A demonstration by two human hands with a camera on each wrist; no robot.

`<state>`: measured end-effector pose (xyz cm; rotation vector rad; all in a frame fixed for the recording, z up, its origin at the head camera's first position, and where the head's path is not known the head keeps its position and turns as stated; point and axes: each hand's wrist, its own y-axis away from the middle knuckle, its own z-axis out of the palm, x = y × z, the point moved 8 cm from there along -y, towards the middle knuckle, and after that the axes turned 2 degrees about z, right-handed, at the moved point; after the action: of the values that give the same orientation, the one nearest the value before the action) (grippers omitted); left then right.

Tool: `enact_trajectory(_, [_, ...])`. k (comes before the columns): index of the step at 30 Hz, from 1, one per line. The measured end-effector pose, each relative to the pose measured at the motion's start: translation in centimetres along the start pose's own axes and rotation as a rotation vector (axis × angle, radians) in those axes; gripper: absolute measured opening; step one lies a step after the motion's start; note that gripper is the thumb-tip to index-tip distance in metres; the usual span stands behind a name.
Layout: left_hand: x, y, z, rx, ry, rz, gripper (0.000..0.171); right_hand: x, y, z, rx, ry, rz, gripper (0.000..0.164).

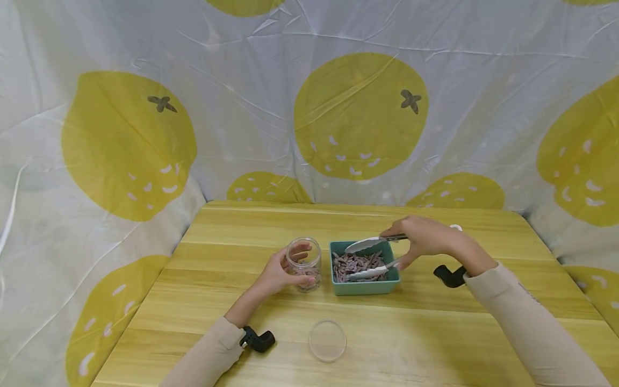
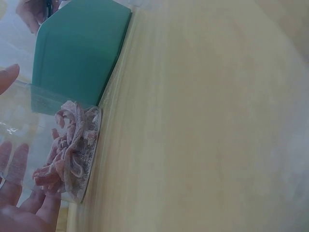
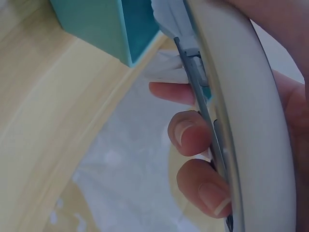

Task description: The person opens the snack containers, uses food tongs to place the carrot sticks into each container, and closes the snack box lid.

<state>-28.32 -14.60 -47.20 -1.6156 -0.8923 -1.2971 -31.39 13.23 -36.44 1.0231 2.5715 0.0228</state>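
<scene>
My left hand [image 1: 279, 275] holds a clear, lidless jar [image 1: 310, 259] upright on the table, thumb on the near side and fingers round the far side. Inside the jar, a small heap of pale purplish strips [image 2: 67, 150] covers the bottom. Just right of the jar stands a teal rectangular box [image 1: 365, 288] with many similar strips [image 1: 355, 262] in it. Gripped in my right hand [image 1: 426, 236] is a pair of tongs [image 1: 366, 243] with pale tips. The tong arms are spread, one tip over the box's back part, the other down at the strips.
A round transparent lid [image 1: 328, 341] lies on the wooden table [image 1: 411, 338] in front of the jar and box. Black devices [image 1: 261, 342] are strapped at both wrists. Behind the table hangs a white curtain [image 1: 251, 107] with yellow lemon prints.
</scene>
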Motion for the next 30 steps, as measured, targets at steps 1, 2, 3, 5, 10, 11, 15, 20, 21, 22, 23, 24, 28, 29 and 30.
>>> enact_trajectory(1, [0.0, 0.0, 0.0, 0.0, -0.001, 0.0, 0.077, 0.0, 0.0, 0.0, 0.0, 0.002, 0.003, 0.076])
enact_trajectory(2, [0.0, 0.0, 0.0, 0.0, -0.002, 0.0, 0.077, 0.1, 0.1, 0.0, -0.001, 0.003, 0.007, 0.076])
enact_trajectory(3, [0.0, 0.0, 0.0, 0.0, -0.002, 0.001, 0.077, 0.2, 0.1, 0.0, -0.002, 0.008, 0.009, 0.076])
enact_trajectory(5, [0.0, 0.0, 0.0, -0.001, -0.002, 0.001, 0.077, 0.2, 0.1, 0.1, -0.006, 0.022, 0.0, 0.076])
enact_trajectory(10, [0.0, 0.0, 0.0, 0.002, -0.003, -0.001, 0.076, 0.6, 0.0, 0.5, -0.03, 0.023, 0.012, 0.074])
enact_trajectory(11, [0.0, 0.0, -0.1, 0.003, -0.006, -0.001, 0.076, 0.7, 0.0, 0.5, -0.033, 0.018, 0.017, 0.074])
enact_trajectory(15, [0.0, 0.0, -0.1, 0.002, -0.008, 0.002, 0.076, 0.6, 0.0, 0.5, -0.042, 0.015, 0.029, 0.073])
enact_trajectory(20, [0.2, 0.1, 0.1, -0.015, 0.019, 0.02, 0.076, 0.6, -0.1, 0.8, -0.031, 0.031, 0.026, 0.069])
enact_trajectory(21, [0.3, 0.1, 0.2, -0.019, 0.025, 0.023, 0.076, 0.6, -0.1, 0.8, -0.026, 0.03, 0.022, 0.068])
enact_trajectory(22, [0.3, 0.1, 0.2, -0.02, 0.025, 0.023, 0.076, 0.6, -0.1, 0.9, -0.02, 0.027, 0.014, 0.068])
enact_trajectory(23, [0.3, 0.1, 0.2, -0.021, 0.024, 0.022, 0.076, 0.6, -0.1, 1.0, -0.014, 0.023, 0.01, 0.066])
enact_trajectory(24, [0.3, 0.1, 0.2, -0.02, 0.025, 0.021, 0.076, 0.5, 0.0, 1.1, -0.01, 0.015, 0.004, 0.065])
enact_trajectory(28, [0.4, 0.1, 0.2, -0.019, 0.026, 0.017, 0.077, 0.6, 0.3, 1.3, 0.004, -0.014, -0.009, 0.058])
enact_trajectory(29, [0.3, 0.1, 0.2, -0.019, 0.025, 0.016, 0.077, 0.7, 0.3, 1.4, 0.006, -0.019, -0.006, 0.057])
enact_trajectory(30, [0.3, 0.0, 0.3, -0.02, 0.026, 0.015, 0.077, 0.7, 0.4, 1.4, 0.01, -0.022, -0.009, 0.057])
